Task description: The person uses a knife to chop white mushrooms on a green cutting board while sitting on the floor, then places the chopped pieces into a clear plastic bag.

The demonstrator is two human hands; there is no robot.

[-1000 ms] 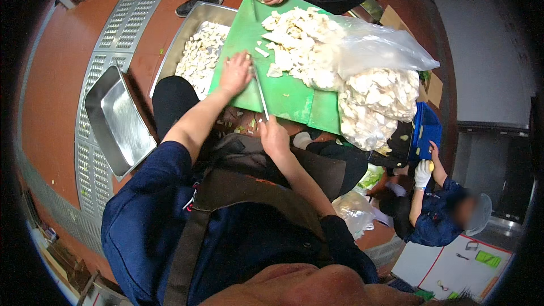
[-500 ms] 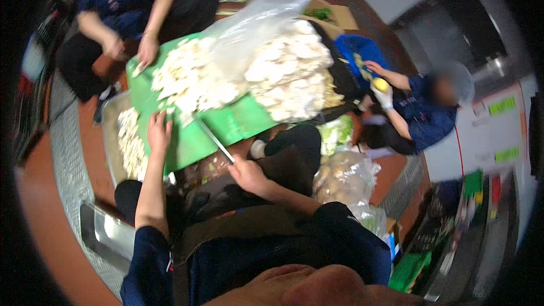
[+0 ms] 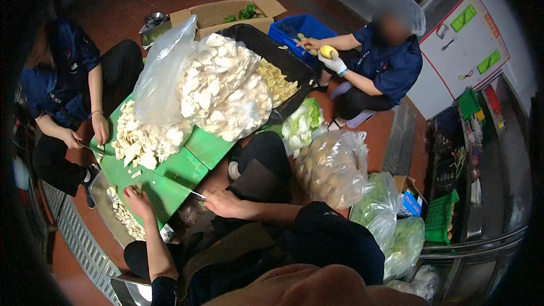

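Head view: right hand (image 3: 225, 204) wrapped round the knife (image 3: 196, 194); left hand (image 3: 139, 201) curled at the green board's (image 3: 177, 169) edge — can't tell if holding anything. Pale pieces (image 3: 146, 144) heaped on board — lettered blue box (image 3: 410, 204) off right.

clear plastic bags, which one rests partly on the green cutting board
The big bag packed with white pieces, overlapping the green cutting board. The bag of round brown produce and the bags of greens lie apart from it.
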